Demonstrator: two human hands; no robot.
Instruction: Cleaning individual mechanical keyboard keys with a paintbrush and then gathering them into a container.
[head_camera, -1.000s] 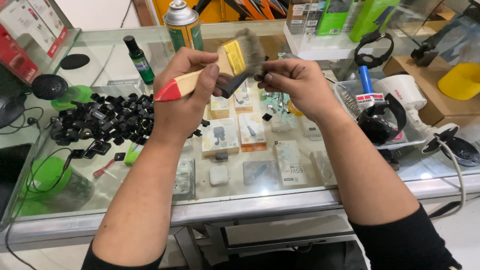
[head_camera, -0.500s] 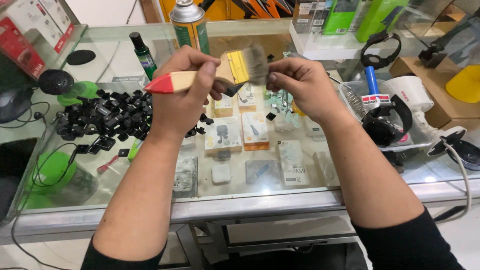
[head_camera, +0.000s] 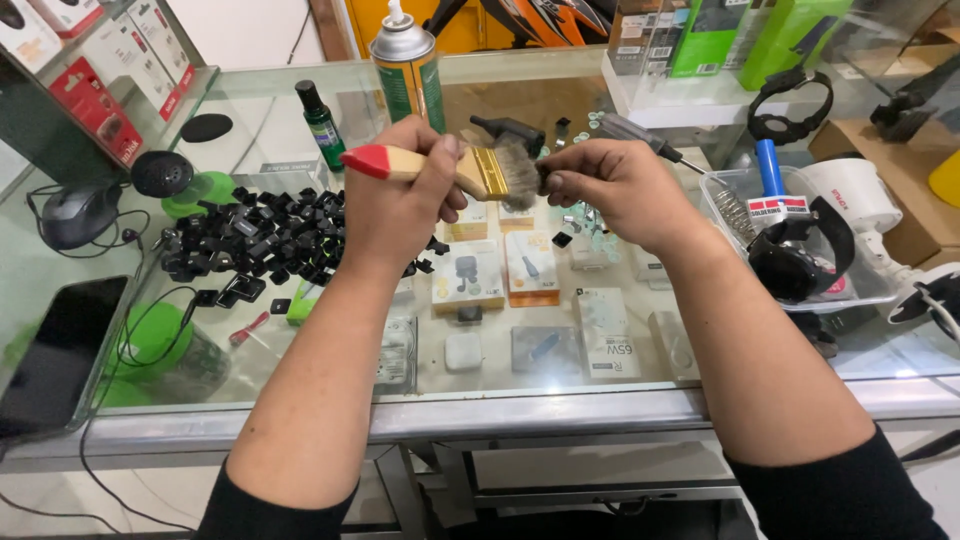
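My left hand (head_camera: 400, 195) grips a paint brush (head_camera: 440, 168) with a pale wooden handle, red tip and brass band, held level above the glass counter (head_camera: 560, 410). Its bristles touch my right hand (head_camera: 610, 185), whose fingers pinch a small dark part (head_camera: 543, 178) against them. What that part is cannot be made out. A pile of several small black parts (head_camera: 260, 235) lies on the glass to the left of my left hand.
A green spray can (head_camera: 408, 70) and a small dark bottle (head_camera: 322, 125) stand behind. A mouse (head_camera: 78, 212), phone (head_camera: 55, 350) and green dish (head_camera: 160, 335) lie left. A clear tray (head_camera: 735, 215) with a watch (head_camera: 800, 255) sits right. Boxed goods (head_camera: 530, 265) show under the glass.
The brush has swung from tilted to level and slid slightly left; both hands stay together above the counter, and the view has shifted a little.
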